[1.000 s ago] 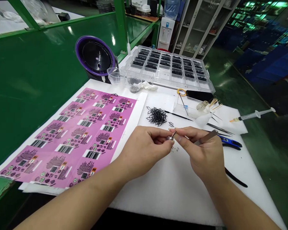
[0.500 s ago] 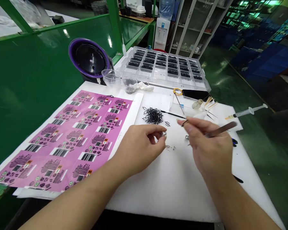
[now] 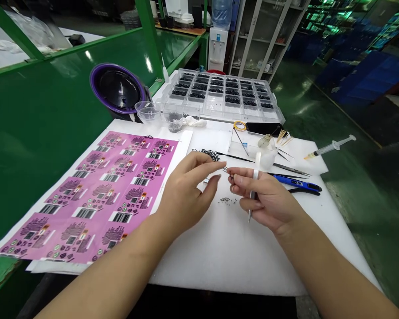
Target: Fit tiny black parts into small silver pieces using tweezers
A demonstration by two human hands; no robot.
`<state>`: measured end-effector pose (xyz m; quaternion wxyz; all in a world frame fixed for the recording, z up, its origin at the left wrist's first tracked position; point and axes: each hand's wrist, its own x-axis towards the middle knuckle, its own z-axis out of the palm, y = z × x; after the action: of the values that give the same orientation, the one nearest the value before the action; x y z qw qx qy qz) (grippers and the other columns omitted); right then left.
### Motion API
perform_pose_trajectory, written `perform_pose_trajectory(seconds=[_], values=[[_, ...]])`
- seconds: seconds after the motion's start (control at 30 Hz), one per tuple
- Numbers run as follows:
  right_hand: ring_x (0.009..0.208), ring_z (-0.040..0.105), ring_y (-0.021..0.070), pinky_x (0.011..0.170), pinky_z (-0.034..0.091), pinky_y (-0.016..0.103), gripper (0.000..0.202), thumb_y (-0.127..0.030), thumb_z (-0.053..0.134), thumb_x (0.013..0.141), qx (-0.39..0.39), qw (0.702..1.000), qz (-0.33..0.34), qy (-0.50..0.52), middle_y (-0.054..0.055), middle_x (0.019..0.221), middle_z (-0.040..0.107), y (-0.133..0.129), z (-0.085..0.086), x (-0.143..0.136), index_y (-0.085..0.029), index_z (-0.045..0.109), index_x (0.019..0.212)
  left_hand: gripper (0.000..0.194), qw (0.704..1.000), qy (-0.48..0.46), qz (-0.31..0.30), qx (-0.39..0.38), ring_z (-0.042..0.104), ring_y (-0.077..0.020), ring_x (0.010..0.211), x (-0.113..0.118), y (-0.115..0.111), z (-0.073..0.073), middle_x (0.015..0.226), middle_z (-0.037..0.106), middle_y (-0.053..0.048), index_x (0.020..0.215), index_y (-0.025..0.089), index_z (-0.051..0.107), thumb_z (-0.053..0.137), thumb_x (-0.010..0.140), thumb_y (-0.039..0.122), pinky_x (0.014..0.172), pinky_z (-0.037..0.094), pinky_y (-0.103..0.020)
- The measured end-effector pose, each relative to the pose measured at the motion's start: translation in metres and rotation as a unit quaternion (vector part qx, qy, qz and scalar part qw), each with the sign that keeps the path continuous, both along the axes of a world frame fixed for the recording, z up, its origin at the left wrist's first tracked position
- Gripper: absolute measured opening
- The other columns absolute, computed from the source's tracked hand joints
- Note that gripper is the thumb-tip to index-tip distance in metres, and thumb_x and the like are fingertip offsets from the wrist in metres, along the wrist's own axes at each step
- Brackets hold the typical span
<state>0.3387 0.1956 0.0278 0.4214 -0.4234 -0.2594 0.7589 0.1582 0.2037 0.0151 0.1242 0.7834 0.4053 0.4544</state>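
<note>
Steadiness helps my right hand (image 3: 264, 195), pinching a small dark piece (image 3: 232, 176) and slim tool (image 3: 252, 195) above the desk (image 3: 219, 261), while my left hand (image 3: 184, 190), just left, parts thumb and forefinger, any other grip unclear.

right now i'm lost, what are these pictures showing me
There's no machine: these are a person's own bare hands, filmed by one head-worn camera looking forward and down. The left hand has thumb and index finger apart, a small silvery piece showing between them; I can't tell if it's gripped. The right hand holds a slim metal tool, perhaps tweezers, and its fingers pinch a tiny dark piece. On the white surface lie pink barcode labels, a heap of black links, and a syringe.
</note>
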Motion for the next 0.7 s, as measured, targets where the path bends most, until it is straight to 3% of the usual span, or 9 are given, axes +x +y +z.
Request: perform_pose_trajectory(seconds=[0.2,0.5,0.63,0.7], values=[[0.060,0.044,0.0026,0.035,0.021,0.006,0.007,-0.019,0.070,0.081,-0.010,0.997,0.065,0.039,0.001,0.082,0.055,-0.003,0.001,-0.004,-0.013,0.069,0.085,0.012,0.999,-0.026,-0.024,-0.014,0.057,-0.0110,0.077,0.002,-0.001,0.005,0.084,0.059,-0.004,0.088,0.016,0.072,0.063,0.082,0.010,0.068,0.049,-0.024],[0.055,0.037,0.0040,0.037,0.018,0.011,0.021,-0.032,0.073,0.080,0.019,0.996,0.090,0.001,0.002,0.076,0.056,-0.002,-0.003,-0.007,-0.012,0.066,0.077,0.007,0.991,-0.042,-0.018,-0.127,0.052,-0.0089,0.069,0.000,-0.003,0.011,0.083,0.061,-0.001,0.080,0.017,0.070,0.065,0.078,0.013,0.059,0.046,-0.022],[0.050,0.036,0.0053,0.038,0.021,0.016,0.031,-0.045,0.063,0.085,0.081,0.989,0.062,-0.104,0.003,0.072,0.060,-0.004,-0.004,-0.007,-0.015,0.069,0.083,0.004,0.969,-0.106,-0.017,-0.221,0.051,-0.0100,0.067,-0.005,-0.005,0.015,0.083,0.059,-0.001,0.076,0.017,0.065,0.064,0.079,0.014,0.059,0.043,-0.024],[0.053,0.044,0.0076,0.044,0.032,0.019,0.031,-0.044,0.056,0.090,0.179,0.952,0.050,-0.244,0.003,0.071,0.062,-0.009,-0.006,-0.008,-0.017,0.069,0.084,0.005,0.958,-0.177,-0.036,-0.223,0.050,-0.0106,0.070,-0.011,-0.007,0.019,0.083,0.058,-0.002,0.076,0.017,0.063,0.064,0.079,0.014,0.061,0.043,-0.025]])
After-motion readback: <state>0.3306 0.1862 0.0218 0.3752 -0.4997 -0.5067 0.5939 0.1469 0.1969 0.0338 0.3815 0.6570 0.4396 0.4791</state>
